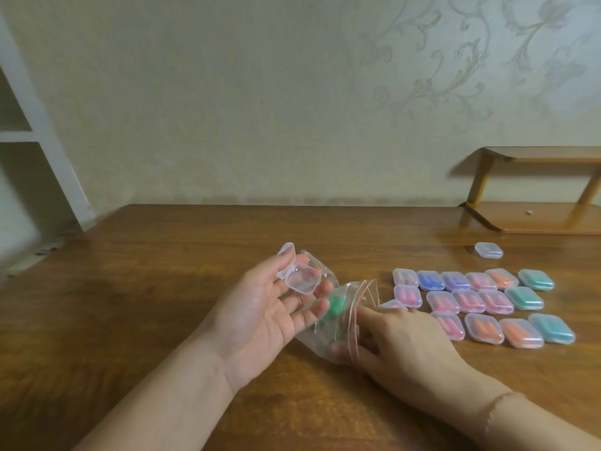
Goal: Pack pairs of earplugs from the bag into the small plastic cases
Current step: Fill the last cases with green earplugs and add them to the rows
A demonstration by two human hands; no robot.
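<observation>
My left hand [260, 314] is palm up over the table and holds an open, empty clear plastic case [300, 278] between thumb and fingertips, its lid [286, 260] hinged back. A clear zip bag [338, 317] with a red seal strip lies between my hands; green earplugs [335, 304] and an orange one show through it. My right hand [400, 346] has its fingers inside the bag's mouth; the fingertips are hidden by plastic. Several closed cases [481, 304] filled with pink, blue, orange and green earplugs lie in rows to the right.
One empty closed case [488, 250] sits alone behind the rows. A low wooden shelf [536, 219] stands on the table at the back right against the wall. A white shelf unit [26, 135] is off the table's left side.
</observation>
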